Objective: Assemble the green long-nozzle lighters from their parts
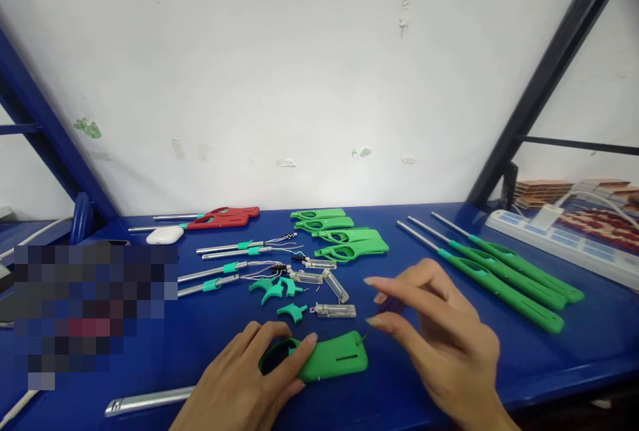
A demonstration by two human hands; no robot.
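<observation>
My left hand [249, 371] is closed on a green long-nosed gas lighter [339, 356], pressing it to the table. The lighter's metal tube [150, 401] sticks out to the left beyond my wrist. My right hand [439, 338] hovers just right of the handle's end, thumb and forefinger pinched round a small dark purple thing whose kind I cannot make out. A thin dark sliver shows by the hole at the handle's end. Just behind lie a clear fuel tank [337, 311] and a teal trigger [292, 312].
More clear tanks [335, 286], teal triggers [272, 291] and wired metal tubes [219, 283] lie mid-table. Several green handle shells [352, 245] and two red lighters [219, 220] are behind. Three green lighters [504, 288] and a power strip [564, 245] lie right; a white case [164, 235] sits left.
</observation>
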